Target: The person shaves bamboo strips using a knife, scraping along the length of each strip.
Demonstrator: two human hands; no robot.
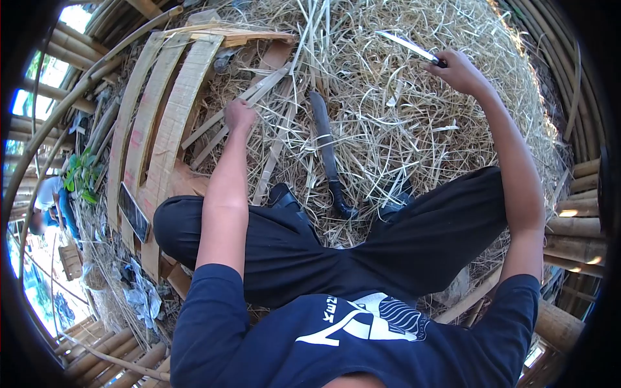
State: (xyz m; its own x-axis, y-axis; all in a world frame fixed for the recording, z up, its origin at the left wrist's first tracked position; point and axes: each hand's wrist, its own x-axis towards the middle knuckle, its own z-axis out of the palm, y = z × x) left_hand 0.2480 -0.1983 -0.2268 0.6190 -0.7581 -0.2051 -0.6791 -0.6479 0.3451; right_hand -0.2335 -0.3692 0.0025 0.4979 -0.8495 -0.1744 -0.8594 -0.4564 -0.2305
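My right hand (460, 72) is closed round the dark handle of a knife (404, 43), held out over the shavings with its blade pointing to the upper left. On the other side, my left hand (240, 117) is closed on flat bamboo strips (268, 84), which slant up to the right past my fingers. How many strips it grips is hidden. Between my hands a machete (323, 132) with a dark blade and black handle lies on the pale shavings (414, 129), its handle end near my feet.
A wooden slatted pallet (181, 97) stands at my left, with a phone-like dark flat object (134, 212) on it. Bamboo poles (582, 207) wall both sides. Another person (53, 197) is bent over at far left. Crumpled plastic (142, 294) lies below the pallet.
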